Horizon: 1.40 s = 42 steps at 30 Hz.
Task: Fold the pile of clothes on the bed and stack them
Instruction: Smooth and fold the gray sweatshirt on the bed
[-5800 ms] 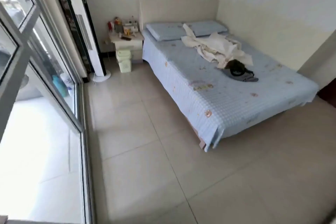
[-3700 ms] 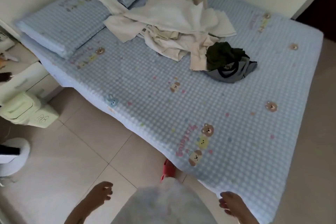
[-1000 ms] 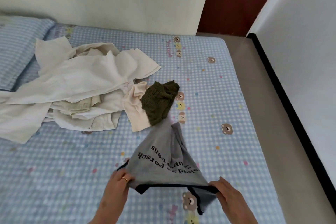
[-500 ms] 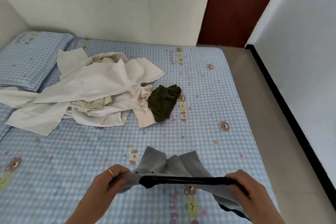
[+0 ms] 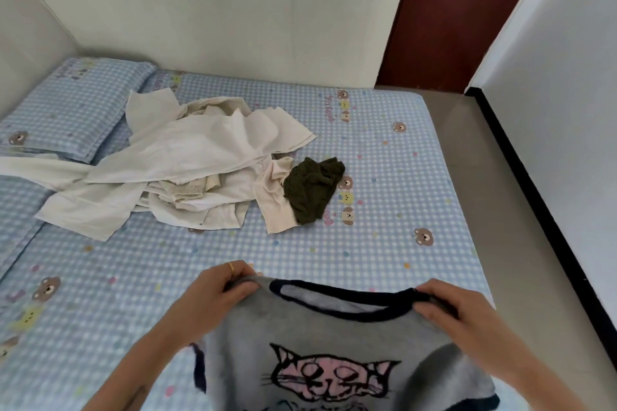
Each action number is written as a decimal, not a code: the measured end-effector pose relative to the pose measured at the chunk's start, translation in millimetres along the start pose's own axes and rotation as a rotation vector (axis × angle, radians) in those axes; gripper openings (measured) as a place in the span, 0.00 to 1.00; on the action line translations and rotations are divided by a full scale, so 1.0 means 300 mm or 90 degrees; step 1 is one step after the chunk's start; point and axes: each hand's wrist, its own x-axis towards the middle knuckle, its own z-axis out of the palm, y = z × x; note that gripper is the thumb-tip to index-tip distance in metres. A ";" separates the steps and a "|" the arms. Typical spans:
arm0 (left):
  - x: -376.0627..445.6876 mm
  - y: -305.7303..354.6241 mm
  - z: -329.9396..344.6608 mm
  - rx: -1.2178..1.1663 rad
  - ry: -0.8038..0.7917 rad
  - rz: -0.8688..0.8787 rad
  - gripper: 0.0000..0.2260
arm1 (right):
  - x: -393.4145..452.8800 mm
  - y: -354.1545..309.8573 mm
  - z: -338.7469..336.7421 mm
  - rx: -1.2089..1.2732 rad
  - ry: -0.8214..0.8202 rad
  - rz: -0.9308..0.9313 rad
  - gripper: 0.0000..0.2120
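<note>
A: Status?

B: First garment in hand. My left hand (image 5: pixel 213 294) pinches one shoulder of the grey cat sweater (image 5: pixel 334 344), my right hand (image 5: pixel 457 307) pinches the other. Both grips are clamped on the fabric either side of the dark neckband (image 5: pixel 344 302), which spans the gap between them. Cat print faces up toward me.

A: Where's the sweater relative to the bed?

B: Held up between my grips over the near part of the bed (image 5: pixel 384 243); the body hangs down below them and out of view. Can't tell if the hem touches the sheet.

A: Rest of the pile?

B: Well beyond my grips, untouched. Heap of cream clothes (image 5: pixel 187 170) ahead and to the left of the left grip, partly over the pillow (image 5: pixel 73 100) edge. Dark green knit (image 5: pixel 310 193) sits just beside the heap's right edge, touching a cream sleeve.

A: Step?

B: My read: squaring up garment one, before any fold. Nothing is stacked yet.

A: Next move needs?

B: Probably lay it flat on the bare sheet just beyond my grips, print down, shoulders level. Then sleeves in and halve it. Keep tension even across the neckband so it doesn't skew.
</note>
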 end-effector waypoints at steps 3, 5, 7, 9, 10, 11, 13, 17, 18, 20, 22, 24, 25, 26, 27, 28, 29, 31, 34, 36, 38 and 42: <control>0.117 -0.089 0.085 0.044 0.004 -0.040 0.06 | 0.116 0.117 0.068 -0.009 -0.016 0.055 0.06; 0.200 -0.149 0.131 0.081 0.007 -0.042 0.06 | 0.196 0.193 0.113 -0.006 -0.029 0.093 0.07; 0.292 -0.200 0.171 0.110 0.016 -0.048 0.05 | 0.279 0.265 0.151 -0.014 -0.027 0.123 0.07; 0.400 -0.250 0.209 0.154 0.035 -0.060 0.05 | 0.384 0.334 0.185 -0.033 -0.019 0.147 0.08; 0.459 -0.278 0.229 0.179 0.046 -0.059 0.05 | 0.444 0.368 0.201 -0.047 -0.020 0.156 0.07; 0.521 -0.304 0.247 0.204 0.057 -0.055 0.06 | 0.508 0.399 0.216 -0.062 -0.019 0.162 0.07; 0.643 -0.350 0.274 0.229 0.062 -0.067 0.06 | 0.641 0.457 0.240 -0.077 -0.010 0.175 0.07; 0.910 -0.446 0.325 0.140 0.068 -0.145 0.05 | 0.939 0.595 0.291 -0.111 0.032 0.212 0.04; 0.985 -0.475 0.343 0.130 0.074 -0.153 0.05 | 1.017 0.637 0.307 -0.124 0.041 0.220 0.03; 1.129 -0.540 0.388 0.128 0.093 -0.160 0.07 | 1.161 0.730 0.344 -0.155 0.052 0.232 0.01; 1.252 -0.605 0.438 0.140 0.102 -0.170 0.08 | 1.282 0.833 0.387 -0.184 0.047 0.242 0.03; 1.352 -0.668 0.505 0.146 0.108 -0.178 0.06 | 1.388 0.938 0.442 -0.203 0.033 0.257 0.04; 1.382 -0.701 0.546 0.143 0.109 -0.183 0.06 | 1.431 0.985 0.471 -0.210 0.032 0.263 0.04; 1.394 -0.730 0.587 0.151 0.113 -0.186 0.09 | 1.463 1.029 0.503 -0.222 0.042 0.263 0.05; 1.385 -0.750 0.624 0.146 0.136 -0.184 0.12 | 1.477 1.058 0.531 -0.249 0.061 0.254 0.09; 1.360 -0.781 0.675 0.170 0.156 -0.146 0.16 | 1.479 1.085 0.566 -0.285 0.082 0.242 0.14; 1.315 -0.815 0.735 0.219 0.150 -0.070 0.20 | 1.462 1.105 0.606 -0.323 0.107 0.223 0.19; 1.193 -0.878 0.844 0.315 0.055 0.060 0.28 | 1.372 1.120 0.704 -0.395 0.125 0.146 0.23; 1.059 -0.978 0.922 0.347 -0.004 0.097 0.23 | 1.194 1.138 0.835 -0.469 0.003 0.007 0.25; 1.037 -1.024 0.905 0.353 -0.007 0.044 0.22 | 1.117 1.191 0.823 -0.519 -0.041 -0.005 0.27; 1.041 -1.050 0.851 0.337 0.061 0.036 0.19 | 1.084 1.243 0.753 -0.498 0.035 0.090 0.28; 1.116 -1.088 0.728 0.161 0.290 -0.255 0.26 | 1.053 1.299 0.656 -0.286 0.212 0.365 0.24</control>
